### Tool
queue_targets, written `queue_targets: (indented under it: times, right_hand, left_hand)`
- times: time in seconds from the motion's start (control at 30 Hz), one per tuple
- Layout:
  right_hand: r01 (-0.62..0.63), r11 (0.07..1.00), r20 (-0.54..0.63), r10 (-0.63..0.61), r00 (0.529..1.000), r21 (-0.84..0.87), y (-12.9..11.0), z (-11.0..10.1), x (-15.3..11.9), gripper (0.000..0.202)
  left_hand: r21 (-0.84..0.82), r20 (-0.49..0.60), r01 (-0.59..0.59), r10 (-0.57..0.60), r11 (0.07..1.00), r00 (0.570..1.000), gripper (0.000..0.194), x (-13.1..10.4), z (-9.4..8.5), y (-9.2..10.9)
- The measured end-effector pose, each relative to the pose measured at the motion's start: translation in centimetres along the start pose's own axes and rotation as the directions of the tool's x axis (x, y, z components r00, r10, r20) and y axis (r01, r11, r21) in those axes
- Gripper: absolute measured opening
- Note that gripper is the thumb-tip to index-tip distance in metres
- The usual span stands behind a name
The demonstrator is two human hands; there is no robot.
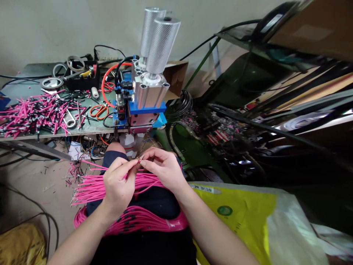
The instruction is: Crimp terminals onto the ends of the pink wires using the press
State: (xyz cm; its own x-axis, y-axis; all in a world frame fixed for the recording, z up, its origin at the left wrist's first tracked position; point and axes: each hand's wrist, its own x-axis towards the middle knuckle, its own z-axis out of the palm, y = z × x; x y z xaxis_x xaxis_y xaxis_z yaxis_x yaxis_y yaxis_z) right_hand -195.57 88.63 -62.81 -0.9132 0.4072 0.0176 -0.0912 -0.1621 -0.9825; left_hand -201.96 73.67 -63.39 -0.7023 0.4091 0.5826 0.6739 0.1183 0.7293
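My left hand (118, 182) pinches a thin pink wire, whose tip shows at the fingertips. Close against it, my right hand (164, 169) has its thumb and forefinger closed on the end of the same wire. The fingers hide most of that end. Under both hands a bundle of pink wires (91, 189) lies across my lap, its bare ends pointing left. Nearer my body rests a second pink bundle (149, 219) with black pieces along it.
Ahead stands a pneumatic press (150, 88) with two knurled silver cylinders. On the bench (91, 127) left of it are a pile of pink and black wire offcuts (35, 114), orange-handled scissors (99, 111) and a black tool box (82, 79). A yellow sack (234, 221) lies at right.
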Motion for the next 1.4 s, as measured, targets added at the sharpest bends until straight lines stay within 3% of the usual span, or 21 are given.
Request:
queue_targets:
  times: [0.23,0.33,0.47,0.57,0.73,0.9,1.1,1.27,1.4]
  right_hand:
    - [-0.017,0.999,0.062,0.02,0.998,-0.039,-0.6,-0.7,0.3,0.024]
    - [-0.012,0.995,0.024,0.01,1.0,0.099,0.1,-0.5,0.4,0.025]
    - [0.037,0.966,-0.04,-0.028,0.999,0.255,1.3,0.2,0.4,0.021]
    - [0.0,0.949,-0.045,0.015,0.999,0.315,1.6,0.5,0.4,0.02]
    - [-0.084,0.943,-0.022,0.096,0.995,0.323,1.4,0.4,0.6,0.025]
    - [-0.027,0.983,-0.024,0.032,0.999,0.18,0.9,0.0,0.6,0.029]
    - [-0.038,0.997,0.03,0.036,0.999,0.068,0.1,-0.5,0.9,0.03]
    - [0.023,0.999,-0.02,-0.022,1.0,0.03,0.6,-0.2,0.9,0.027]
    - [0.062,0.992,-0.116,-0.049,0.992,0.112,1.8,0.7,0.5,0.028]
  left_hand:
    - [-0.037,0.069,0.019,-0.017,0.999,0.997,0.016,0.2,-0.5,-0.2]
    - [-0.109,0.076,0.134,-0.126,0.985,0.989,0.01,0.4,-0.3,0.1]
    - [-0.241,0.108,0.333,-0.316,0.911,0.943,0.008,0.2,0.2,0.4]
    - [-0.272,0.111,0.391,-0.375,0.879,0.921,0.01,0.0,0.4,0.4]
    - [-0.192,0.075,0.296,-0.287,0.936,0.955,0.01,0.0,0.6,0.0]
    - [-0.102,0.038,0.153,-0.15,0.983,0.988,0.011,0.1,0.8,-0.4]
    - [-0.046,0.059,0.091,-0.088,0.995,0.994,0.015,0.1,0.6,-0.5]
    - [-0.017,0.041,0.06,-0.059,0.998,0.997,0.014,0.0,0.8,-0.5]
    - [-0.032,0.031,0.068,-0.067,0.997,0.997,0.015,-0.2,1.1,-0.2]
